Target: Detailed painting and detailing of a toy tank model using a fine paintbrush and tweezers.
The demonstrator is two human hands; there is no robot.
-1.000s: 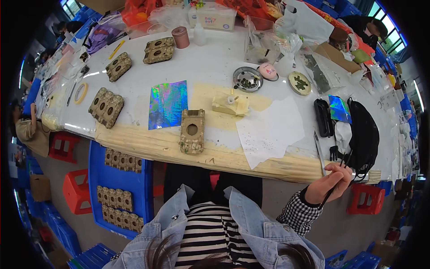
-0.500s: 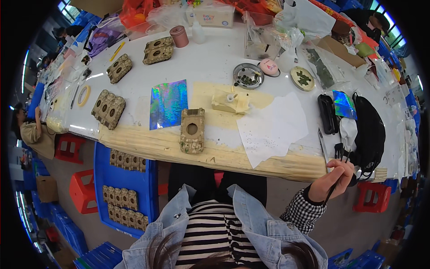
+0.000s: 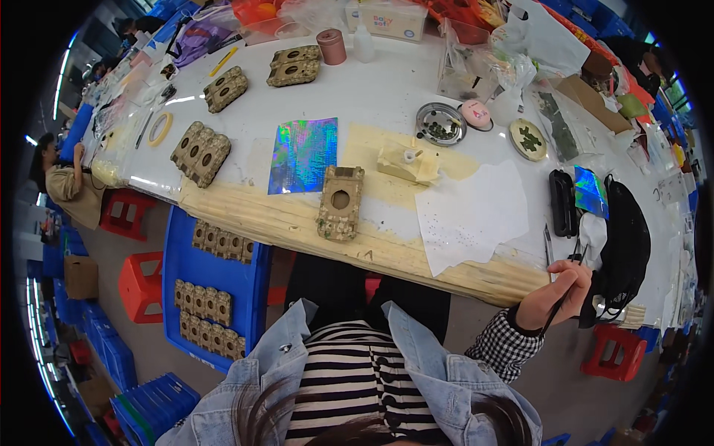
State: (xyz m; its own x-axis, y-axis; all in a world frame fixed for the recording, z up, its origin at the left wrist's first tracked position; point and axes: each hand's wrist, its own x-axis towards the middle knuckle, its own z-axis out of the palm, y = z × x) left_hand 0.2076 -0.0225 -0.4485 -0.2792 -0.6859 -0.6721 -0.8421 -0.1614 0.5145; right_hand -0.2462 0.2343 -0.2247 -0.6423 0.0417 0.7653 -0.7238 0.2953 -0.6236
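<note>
My right hand (image 3: 552, 299) is at the table's front edge on the right, its fingers closed round a pair of dark tweezers (image 3: 550, 320). The tips point away from me, near a silver slim tool (image 3: 549, 245) and a black pouch-like item (image 3: 625, 245). My left hand is out of sight. In front of me a camouflage toy tank hull (image 3: 340, 202) with a round hole lies on the table. Behind it to the right stands a cream block (image 3: 407, 165) with a small white cup on top. A torn white paper sheet (image 3: 476, 215) with tiny specks lies between the hull and my right hand.
An iridescent sheet (image 3: 302, 156) lies beside the hull. More camouflage hulls (image 3: 201, 154) are at the left. A round dish (image 3: 441, 124) of green bits and a cream lid (image 3: 528, 140) sit further back. A blue tray (image 3: 178, 267) of hulls stands at lower left, near red stools (image 3: 141, 286).
The view has turned slightly, so the table things appear shifted right and a little up. My right hand still holds the tweezers at the table edge.
</note>
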